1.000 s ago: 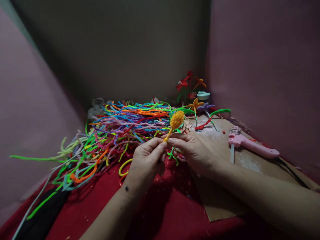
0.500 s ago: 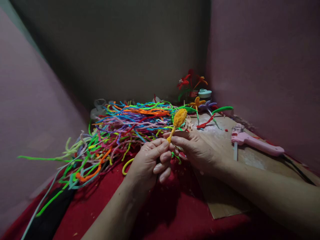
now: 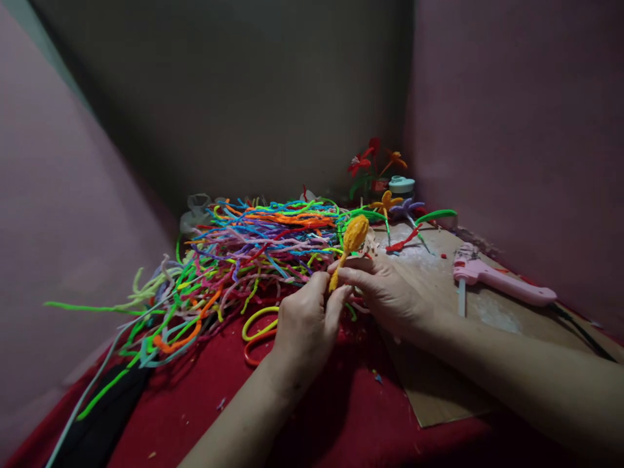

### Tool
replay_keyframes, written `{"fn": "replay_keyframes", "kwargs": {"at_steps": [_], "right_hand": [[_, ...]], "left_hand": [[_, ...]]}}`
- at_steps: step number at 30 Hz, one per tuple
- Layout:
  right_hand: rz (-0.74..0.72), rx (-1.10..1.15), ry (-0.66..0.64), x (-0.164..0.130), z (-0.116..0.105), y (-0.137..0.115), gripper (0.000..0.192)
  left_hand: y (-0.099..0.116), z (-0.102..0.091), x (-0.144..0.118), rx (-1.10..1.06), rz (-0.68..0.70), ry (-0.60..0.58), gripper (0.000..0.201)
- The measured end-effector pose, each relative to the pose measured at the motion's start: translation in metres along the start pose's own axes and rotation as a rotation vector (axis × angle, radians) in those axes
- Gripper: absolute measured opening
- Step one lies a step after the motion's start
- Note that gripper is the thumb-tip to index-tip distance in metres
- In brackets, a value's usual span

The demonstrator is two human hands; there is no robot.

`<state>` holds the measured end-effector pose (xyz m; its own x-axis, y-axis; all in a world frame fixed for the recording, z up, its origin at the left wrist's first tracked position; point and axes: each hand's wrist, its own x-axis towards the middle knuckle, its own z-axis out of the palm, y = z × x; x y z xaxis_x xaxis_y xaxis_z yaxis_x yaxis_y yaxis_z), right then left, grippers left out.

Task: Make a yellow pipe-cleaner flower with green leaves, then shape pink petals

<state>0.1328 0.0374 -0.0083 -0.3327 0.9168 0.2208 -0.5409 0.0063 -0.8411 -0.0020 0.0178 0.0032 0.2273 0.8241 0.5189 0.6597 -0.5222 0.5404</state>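
Observation:
Both hands pinch the thin stem of a small orange-yellow pipe-cleaner bud [image 3: 353,235], which stands tilted up and to the right above the fingers. My left hand [image 3: 308,325] grips the stem's lower end with thumb and fingers closed. My right hand [image 3: 383,289] holds the stem just under the fuzzy head. A big tangled heap of coloured pipe cleaners [image 3: 244,250] lies right behind and to the left of the hands on a red cloth [image 3: 312,416].
A pink glue gun [image 3: 502,283] lies on a cardboard sheet [image 3: 439,383] to the right. Finished pipe-cleaner flowers [image 3: 373,162] and a small pale-green container [image 3: 402,186] stand in the back corner. Yellow and orange loops [image 3: 258,331] lie near my left hand. Walls close in on three sides.
My left hand has slid right and down along the stem, curling tighter around it. The bud has shifted slightly right. My right hand has barely moved.

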Motion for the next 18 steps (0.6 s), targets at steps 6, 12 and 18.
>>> {"fn": "replay_keyframes", "kwargs": {"at_steps": [6, 12, 18], "right_hand": [[-0.002, -0.044, 0.053, 0.0, -0.001, 0.002, 0.008], [0.032, 0.018, 0.041, 0.0, 0.003, -0.001, 0.003], [-0.003, -0.045, -0.017, 0.004, -0.002, 0.001, 0.008]], "left_hand": [[-0.002, 0.003, -0.002, -0.009, 0.027, 0.052, 0.016], [0.001, -0.003, 0.004, -0.471, -0.298, -0.075, 0.017], [0.008, -0.01, 0.009, -0.776, -0.5, -0.154, 0.02]]}}
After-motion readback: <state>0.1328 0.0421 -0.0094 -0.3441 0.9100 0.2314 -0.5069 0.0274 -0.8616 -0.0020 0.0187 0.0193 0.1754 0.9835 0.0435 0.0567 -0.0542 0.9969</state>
